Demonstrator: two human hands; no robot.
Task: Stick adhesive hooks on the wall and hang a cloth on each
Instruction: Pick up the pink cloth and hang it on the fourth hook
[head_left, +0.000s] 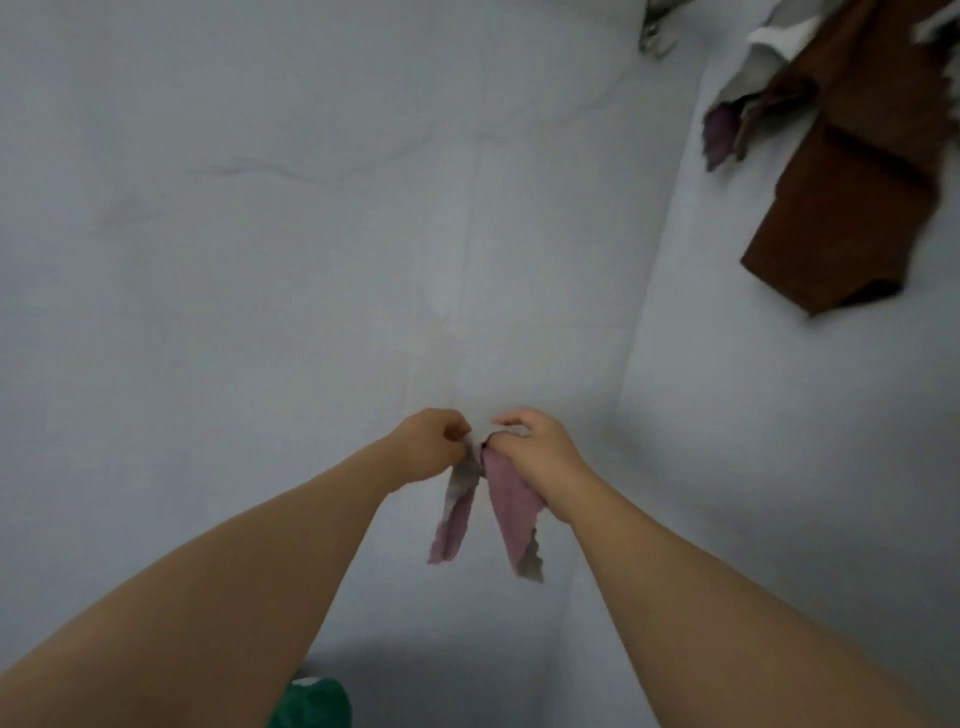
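Both forearms (234, 597) reached to the wall (260, 260), near its corner. The left hand (428, 447) and the right hand (540, 449) met there, equally near, with curled fingers pinching the top fold of the purple cloth (511, 493). Its two tails hung straight down below the fingers. No hook was visible; probably the fold hid it.

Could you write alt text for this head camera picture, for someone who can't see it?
A person's left hand and right hand pinch the top of a pink and grey cloth up at a pale wall. A brown cloth hangs on the side wall at upper right.
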